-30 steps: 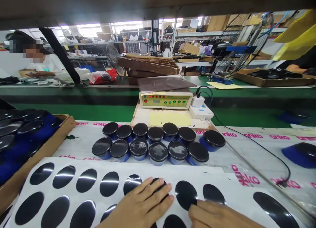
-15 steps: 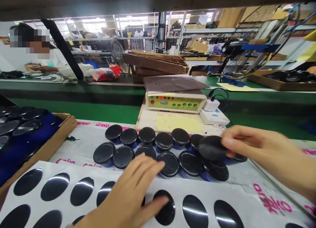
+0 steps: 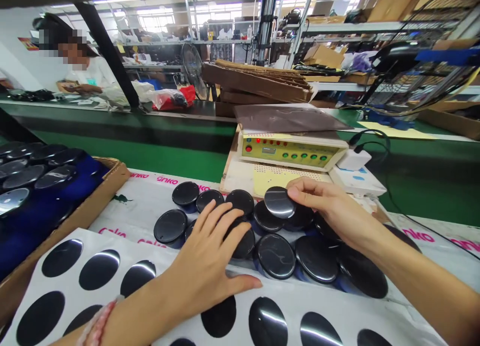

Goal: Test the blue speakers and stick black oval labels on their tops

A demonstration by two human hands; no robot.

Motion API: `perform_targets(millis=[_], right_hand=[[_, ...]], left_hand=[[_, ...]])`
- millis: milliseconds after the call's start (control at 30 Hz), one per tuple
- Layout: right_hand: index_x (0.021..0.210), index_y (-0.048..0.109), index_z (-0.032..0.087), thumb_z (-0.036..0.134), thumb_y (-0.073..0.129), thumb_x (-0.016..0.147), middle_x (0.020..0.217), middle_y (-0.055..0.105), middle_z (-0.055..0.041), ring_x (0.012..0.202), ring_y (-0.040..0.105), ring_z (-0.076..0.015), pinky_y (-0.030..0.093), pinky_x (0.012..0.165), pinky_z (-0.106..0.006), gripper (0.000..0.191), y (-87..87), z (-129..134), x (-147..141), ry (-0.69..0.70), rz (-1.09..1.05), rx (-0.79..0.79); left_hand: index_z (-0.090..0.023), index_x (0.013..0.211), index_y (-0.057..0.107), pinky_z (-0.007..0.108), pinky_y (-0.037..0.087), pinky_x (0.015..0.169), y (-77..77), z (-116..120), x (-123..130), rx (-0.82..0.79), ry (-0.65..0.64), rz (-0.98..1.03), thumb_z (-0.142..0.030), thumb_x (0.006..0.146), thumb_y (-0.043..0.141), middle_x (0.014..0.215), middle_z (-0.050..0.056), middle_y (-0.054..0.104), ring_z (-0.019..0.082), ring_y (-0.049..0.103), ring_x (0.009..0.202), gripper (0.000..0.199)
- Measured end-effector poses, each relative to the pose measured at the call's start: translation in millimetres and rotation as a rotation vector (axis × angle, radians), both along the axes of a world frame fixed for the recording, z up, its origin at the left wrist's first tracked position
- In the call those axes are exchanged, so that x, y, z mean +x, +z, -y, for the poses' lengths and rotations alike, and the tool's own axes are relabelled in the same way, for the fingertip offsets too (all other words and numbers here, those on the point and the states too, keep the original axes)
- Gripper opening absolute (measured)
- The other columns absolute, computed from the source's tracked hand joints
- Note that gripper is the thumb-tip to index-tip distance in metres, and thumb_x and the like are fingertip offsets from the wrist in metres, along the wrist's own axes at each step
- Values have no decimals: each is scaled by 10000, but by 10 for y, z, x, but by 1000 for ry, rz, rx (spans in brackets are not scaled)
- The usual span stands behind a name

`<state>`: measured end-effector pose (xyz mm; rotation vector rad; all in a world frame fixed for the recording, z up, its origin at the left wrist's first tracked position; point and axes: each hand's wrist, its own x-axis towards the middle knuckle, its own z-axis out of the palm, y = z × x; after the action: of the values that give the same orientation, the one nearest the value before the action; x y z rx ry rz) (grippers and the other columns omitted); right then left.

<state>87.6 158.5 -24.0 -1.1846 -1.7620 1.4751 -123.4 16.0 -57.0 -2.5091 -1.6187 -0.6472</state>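
Observation:
My right hand [image 3: 330, 206] pinches a thin round black sticker [image 3: 278, 203] by its right edge, tilted just above the black-topped round parts at the back row. My left hand [image 3: 210, 253] is spread open, fingers over the front row and thumb above the white sheet; it holds nothing. Several round parts with glossy black tops and blue sides stand in two rows, among them a front one [image 3: 276, 256]. Nearest me lies the white backing sheet [image 3: 168, 286] with black round stickers such as one at its left [image 3: 99, 269]. My left hand hides some parts and stickers.
At left stands a cardboard box [image 3: 112, 178] holding more blue, black-topped parts [image 3: 56, 176]. Behind the rows sits a control box [image 3: 292, 153] with lit buttons, a white adapter [image 3: 354, 160] and cables beside it. A person [image 3: 90, 73] sits beyond the green bench at far left.
My right hand has moved left with the sticker, from the right end of the rows toward their middle. My left hand has shifted slightly, still spread. The camera view has shifted too.

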Motion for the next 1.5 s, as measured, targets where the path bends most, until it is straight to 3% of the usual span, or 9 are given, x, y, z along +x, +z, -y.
perform_targets(millis=[200, 400, 533, 667, 833, 1000, 1133, 1233, 1500], right_hand=[[622, 602, 223, 503, 615, 743, 982, 542, -31, 947, 503, -235, 339, 877, -374, 305, 3, 168, -200, 115, 133, 198], [629, 607, 240, 440, 582, 770, 1079, 536, -40, 1106, 442, -264, 257, 1003, -450, 246, -162, 330, -481, 125, 185, 257], [619, 620, 237, 452, 639, 718, 1034, 557, -29, 1017, 499, -258, 312, 955, -426, 238, -101, 200, -488, 21, 82, 223], [657, 654, 259, 407, 681, 703, 917, 623, -35, 972, 521, -267, 335, 929, -394, 157, 82, -41, -474, -110, -94, 65], [613, 655, 266, 344, 687, 661, 866, 649, -47, 946, 531, -271, 367, 888, -377, 97, 132, -209, -641, -104, -169, -5], [591, 634, 231, 408, 728, 607, 735, 606, -20, 752, 532, -207, 384, 759, -342, 200, 15, -231, -809, 56, 15, 1], [601, 596, 211, 478, 719, 624, 660, 558, -5, 649, 480, -170, 360, 631, -303, 295, -72, -208, -783, 151, 78, -66], [638, 590, 200, 497, 686, 667, 668, 539, 6, 637, 456, -153, 339, 607, -285, 314, -129, -202, -734, 190, 105, -33], [663, 586, 204, 459, 626, 742, 788, 550, -11, 759, 503, -182, 358, 706, -298, 271, -202, -215, -666, 235, 145, 116]], left_hand=[[-102, 1027, 582, 584, 202, 1105, -45, -16, -157, 111, 173, 3, -609, 677, 685, 1242, 182, 535, 355, 392, 1248, 624], [-100, 1056, 611, 574, 247, 1088, -191, -32, -126, 124, 170, 65, -616, 719, 650, 1205, 158, 584, 344, 458, 1196, 618], [-128, 1117, 585, 552, 225, 1103, -25, 7, -284, 112, 168, 90, -616, 751, 618, 1220, 140, 564, 318, 430, 1216, 611], [-160, 1216, 512, 541, 275, 1073, 202, 60, -669, 102, 295, 52, -561, 807, 590, 1246, 129, 517, 302, 410, 1215, 578], [-214, 1137, 549, 543, 349, 1013, 219, 70, -948, 20, 280, 11, -528, 813, 603, 1275, 103, 489, 311, 385, 1224, 455], [-186, 1180, 537, 527, 325, 1054, 103, 38, -747, -71, 163, 11, -527, 759, 668, 1331, 118, 463, 315, 317, 1292, 558], [-149, 1302, 467, 519, 182, 1134, 25, -1, -551, -39, 29, -68, -583, 816, 563, 1421, 73, 429, 291, 298, 1330, 658], [-141, 1329, 452, 504, 130, 1153, -33, -35, -463, -28, -28, -138, -610, 857, 472, 1453, 28, 398, 281, 285, 1351, 666], [-162, 1299, 497, 489, 343, 1055, -136, -67, -406, 11, -18, -170, -588, 844, 514, 1405, 62, 465, 305, 410, 1281, 624]])
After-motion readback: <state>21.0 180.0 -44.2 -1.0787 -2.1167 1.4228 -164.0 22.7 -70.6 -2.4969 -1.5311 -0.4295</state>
